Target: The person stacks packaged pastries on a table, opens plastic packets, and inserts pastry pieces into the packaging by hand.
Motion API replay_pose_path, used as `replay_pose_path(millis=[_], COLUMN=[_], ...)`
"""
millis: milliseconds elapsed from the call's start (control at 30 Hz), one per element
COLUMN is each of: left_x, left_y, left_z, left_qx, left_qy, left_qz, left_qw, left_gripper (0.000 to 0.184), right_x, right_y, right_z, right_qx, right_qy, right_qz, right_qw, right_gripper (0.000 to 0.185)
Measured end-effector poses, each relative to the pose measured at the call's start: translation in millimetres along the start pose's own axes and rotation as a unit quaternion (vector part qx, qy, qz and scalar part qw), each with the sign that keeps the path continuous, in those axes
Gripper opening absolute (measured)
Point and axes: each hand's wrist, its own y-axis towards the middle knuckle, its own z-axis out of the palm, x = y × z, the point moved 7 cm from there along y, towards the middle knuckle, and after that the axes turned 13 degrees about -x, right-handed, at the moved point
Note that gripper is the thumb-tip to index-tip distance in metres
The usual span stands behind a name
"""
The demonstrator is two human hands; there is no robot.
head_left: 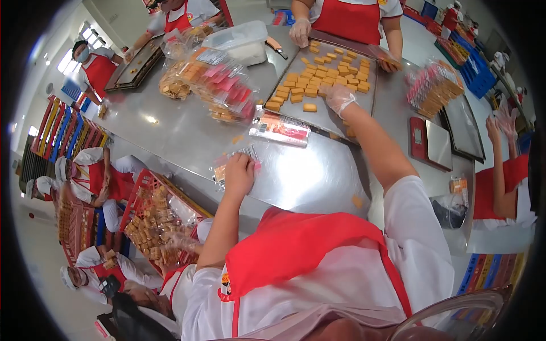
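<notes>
Two hands: the left and the right are working apart, over one metal table [318, 170].
Gloved right hand [339, 99]: is reaching into the tray [291, 109], fingertips among the golden pieces [309, 107]; whether they are closing on one, the view is not showing.
Left hand [240, 172]: is bending its fingers down onto a clear printed pouch [253, 154]; a pinch on the film cannot be told.
Golden pieces: are lying in loose rows and scattered in the tray, many of them touching.
Step in hand: judging by the reach, the right hand is selecting or adjusting pieces while the left is minding the pouch.
Handling: the close-set pieces are calling for a light fingertip grip, and the thin film for a steady left hand.
Flat printed wrappers [278, 128]: are lying just beside the near edge of the tray.
Filled packs [213, 85]: are heaping up left of the tray.
Red scale [418, 136]: is sitting on the right.
Co-worker's gloved hand [300, 32]: is resting near the tray's far corner.
</notes>
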Motion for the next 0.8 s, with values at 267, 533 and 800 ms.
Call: replay_pose_path(millis=[267,533,800], left_x=[4,0,1], left_y=[-1,2,5], left_z=[4,-1,-2], left_qx=[0.018,0.002,-0.003], left_qy=[-0.010,-0.015,-0.027], left_qz=[-0.024,-0.011,-0.013], left_qw=[1.000,1.000,1.000], left_gripper=[0.008,0.007,0.006], right_x=[18,39,28], right_y=[8,3,8], right_z=[-6,-8,-5], right_qx=[0.002,0.010,0.050], right_qy=[-0.032,-0.041,0.100], right_qz=[-0.115,-0.085,0.039], right_qw=[0.993,0.995,0.993], right_gripper=[0.033,0.023,0.014])
